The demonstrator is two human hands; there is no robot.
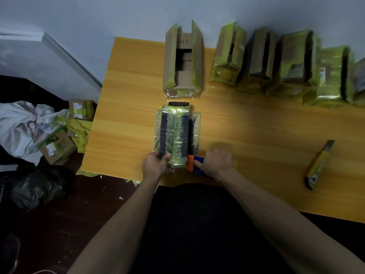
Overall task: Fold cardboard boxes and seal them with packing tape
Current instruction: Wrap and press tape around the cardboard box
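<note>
A flat dark box wrapped in glossy yellow-green tape [176, 133] lies lengthwise on the wooden table [256, 131] in front of me. My left hand [155, 165] grips its near left corner, thumb on top. My right hand [216, 163] holds a tape dispenser with an orange and blue body [194, 164], pressed against the box's near right corner. Behind it an open cardboard box [183, 62] stands with its taped flaps raised.
Several taped cardboard boxes [296, 62] line the back right of the table. A yellow utility knife [319, 166] lies at the right. On the floor to the left are small boxes [57, 147], a white sack [23, 125] and a black bag [39, 186].
</note>
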